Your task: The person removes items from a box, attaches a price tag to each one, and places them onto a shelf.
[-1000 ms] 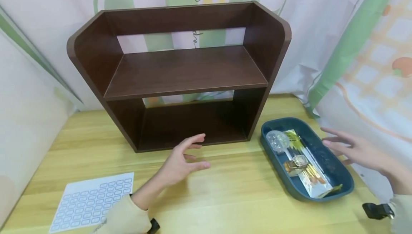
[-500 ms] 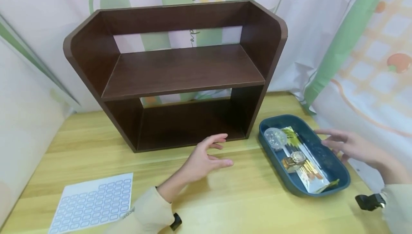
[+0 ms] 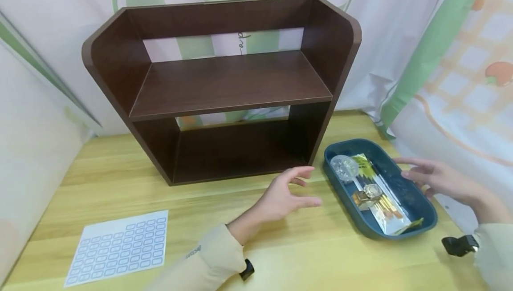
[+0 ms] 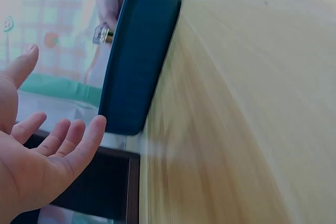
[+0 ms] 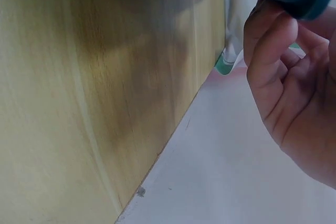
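A dark blue tray [image 3: 418, 197] stands on the table's right side. In the head view my right hand [image 3: 445, 182] holds its far right rim, thumb over the edge; the right wrist view shows curled fingers [image 5: 268, 51] against the rim from outside. My left hand [image 3: 282, 195] hovers left of the tray, apart from it, thumb and fingers spread around nothing. Inside the tray lie a round clear plastic case [image 3: 344, 167], a flat pack of brushes [image 3: 386, 213] and a small gold bottle with a clear faceted cap [image 3: 366, 196].
A dark brown two-tier shelf [image 3: 236, 82] stands at the back, left of the tray. A white sheet of blue-outlined labels [image 3: 120, 246] lies at the front left of the wooden table [image 3: 320, 255]. Patterned curtains [image 3: 473, 82] hang close behind and to the right.
My left hand has moved rightward from in front of the shelf to near the tray. My right hand has come in a little onto the tray's rim. The tray stays in place.
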### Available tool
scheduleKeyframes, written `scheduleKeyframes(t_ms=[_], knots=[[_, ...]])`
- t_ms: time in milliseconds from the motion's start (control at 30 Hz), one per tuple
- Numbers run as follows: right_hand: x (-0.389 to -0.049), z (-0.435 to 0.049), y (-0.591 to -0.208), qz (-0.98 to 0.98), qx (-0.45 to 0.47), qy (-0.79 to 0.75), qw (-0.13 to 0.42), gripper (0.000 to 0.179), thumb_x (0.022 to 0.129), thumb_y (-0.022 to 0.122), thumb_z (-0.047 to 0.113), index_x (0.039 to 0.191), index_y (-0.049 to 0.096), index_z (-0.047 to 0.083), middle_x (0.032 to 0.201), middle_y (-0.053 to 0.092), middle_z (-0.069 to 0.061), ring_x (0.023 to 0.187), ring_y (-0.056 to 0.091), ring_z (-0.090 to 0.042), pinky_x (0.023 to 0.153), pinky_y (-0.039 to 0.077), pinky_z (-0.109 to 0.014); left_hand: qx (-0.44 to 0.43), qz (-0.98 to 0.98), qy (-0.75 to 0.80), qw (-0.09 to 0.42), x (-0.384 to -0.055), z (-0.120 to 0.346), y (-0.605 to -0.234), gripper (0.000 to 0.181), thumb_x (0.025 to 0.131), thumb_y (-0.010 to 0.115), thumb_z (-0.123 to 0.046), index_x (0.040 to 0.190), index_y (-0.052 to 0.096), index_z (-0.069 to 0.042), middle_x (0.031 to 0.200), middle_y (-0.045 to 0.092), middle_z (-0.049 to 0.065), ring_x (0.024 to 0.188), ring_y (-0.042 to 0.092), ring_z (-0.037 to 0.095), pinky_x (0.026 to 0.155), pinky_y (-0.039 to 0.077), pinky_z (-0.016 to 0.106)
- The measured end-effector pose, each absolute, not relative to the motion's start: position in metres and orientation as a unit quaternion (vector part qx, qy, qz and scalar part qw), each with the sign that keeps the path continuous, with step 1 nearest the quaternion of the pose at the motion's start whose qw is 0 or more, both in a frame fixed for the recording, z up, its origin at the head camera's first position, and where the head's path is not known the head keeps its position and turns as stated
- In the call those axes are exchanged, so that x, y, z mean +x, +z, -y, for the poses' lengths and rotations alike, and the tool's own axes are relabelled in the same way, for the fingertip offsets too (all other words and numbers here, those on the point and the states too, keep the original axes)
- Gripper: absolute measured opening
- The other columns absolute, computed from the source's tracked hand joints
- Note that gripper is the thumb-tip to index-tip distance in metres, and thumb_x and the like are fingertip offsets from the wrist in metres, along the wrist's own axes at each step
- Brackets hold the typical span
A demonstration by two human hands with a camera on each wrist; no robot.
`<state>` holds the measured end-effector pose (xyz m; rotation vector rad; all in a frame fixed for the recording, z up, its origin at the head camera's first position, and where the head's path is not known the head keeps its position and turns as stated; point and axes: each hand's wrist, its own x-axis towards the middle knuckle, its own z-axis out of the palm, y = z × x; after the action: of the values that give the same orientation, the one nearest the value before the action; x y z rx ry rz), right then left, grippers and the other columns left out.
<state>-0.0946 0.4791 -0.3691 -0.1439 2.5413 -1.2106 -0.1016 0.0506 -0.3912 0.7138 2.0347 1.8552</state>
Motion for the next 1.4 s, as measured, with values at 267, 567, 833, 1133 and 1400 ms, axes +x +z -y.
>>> scheduleKeyframes(t_ms=[267, 567, 833, 1133, 1400], knots=[[-0.093, -0.479, -0.368, -0.892, -0.046, -0.421, 0.161, 0.051, 0.107, 0.05, 0.021, 0.156, 0.035, 0.012, 0.085, 0.054, -0.014, 0.057, 0.052, -0.015, 0.05, 0.054, -0.038, 0.256, -0.711, 0.636, 0.157, -0.099, -0.08, -0.39, 0.066, 0.08, 0.088, -0.02, 0.139, 0.06, -0.019, 0.117, 0.063, -0.012, 0.104, 0.061, 0.007, 0.078, 0.055, 0.021], [-0.094, -0.479, -0.371, -0.894, -0.046, -0.418, 0.156, 0.049, 0.107, 0.05, 0.021, 0.155, 0.038, 0.017, 0.085, 0.055, -0.013, 0.055, 0.051, -0.014, 0.05, 0.053, -0.037, 0.255, -0.707, 0.635, 0.177, -0.097, -0.102, -0.387, 0.063, 0.082, 0.087, -0.021, 0.139, 0.06, -0.023, 0.117, 0.064, -0.009, 0.09, 0.062, 0.002, 0.066, 0.057, 0.023], [-0.094, -0.479, -0.37, -0.901, -0.038, -0.403, 0.154, 0.051, 0.107, 0.051, 0.025, 0.155, 0.037, 0.015, 0.096, 0.063, -0.012, 0.062, 0.059, -0.018, 0.055, 0.057, -0.038, 0.254, -0.704, 0.635, 0.192, -0.097, -0.118, -0.384, 0.063, 0.081, 0.087, -0.02, 0.139, 0.06, -0.021, 0.11, 0.061, -0.017, 0.082, 0.063, 0.0, 0.062, 0.057, 0.023], [-0.094, -0.476, -0.368, -0.903, -0.032, -0.402, 0.147, 0.053, 0.107, 0.052, 0.024, 0.155, 0.036, 0.009, 0.128, 0.058, -0.029, 0.082, 0.07, -0.026, 0.064, 0.06, -0.041, 0.241, -0.704, 0.637, 0.203, -0.095, -0.137, -0.383, 0.063, 0.079, 0.088, -0.018, 0.136, 0.062, -0.022, 0.112, 0.06, -0.018, 0.062, 0.065, 0.012, 0.054, 0.059, 0.033], [-0.092, -0.478, -0.367, -0.901, -0.032, -0.407, 0.147, 0.052, 0.107, 0.052, 0.023, 0.154, 0.037, 0.01, 0.129, 0.059, -0.027, 0.078, 0.069, -0.028, 0.063, 0.06, -0.042, 0.255, -0.749, 0.591, 0.158, -0.098, -0.151, -0.388, 0.058, 0.081, 0.087, -0.028, 0.133, 0.065, -0.019, 0.108, 0.062, -0.017, 0.074, 0.064, 0.006, 0.062, 0.055, 0.02]])
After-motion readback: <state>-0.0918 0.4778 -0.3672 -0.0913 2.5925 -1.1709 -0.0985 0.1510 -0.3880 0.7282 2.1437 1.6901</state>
